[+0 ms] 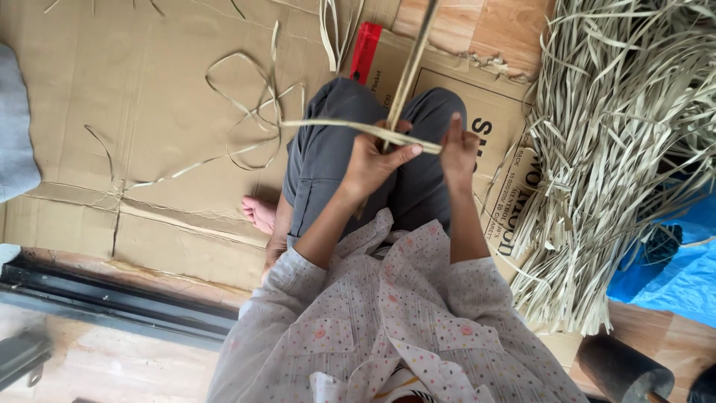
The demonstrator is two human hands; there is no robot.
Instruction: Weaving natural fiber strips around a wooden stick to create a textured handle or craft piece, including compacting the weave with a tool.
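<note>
Two pale strips cross above the lap: the long strip [412, 56] runs away from the person, while the cross strip [335, 125] lies left to right. The left hand [371, 160] pinches the crossing; the right hand [457, 145] grips the cross strip's end. The strip pile [619, 149] lies to the right on the cardboard [149, 97].

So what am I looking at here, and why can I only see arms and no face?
The camera sits on a person's head and looks straight down, so you see only arms and lap. The person sits on flattened cardboard on a wooden floor. The left hand and right hand pinch pale flat strips, like dried leaf or cane, crossed over each other above the knees. A big heap of the same strips lies on the person's right, partly over a blue sheet. A few loose strips curl on the cardboard.
</note>
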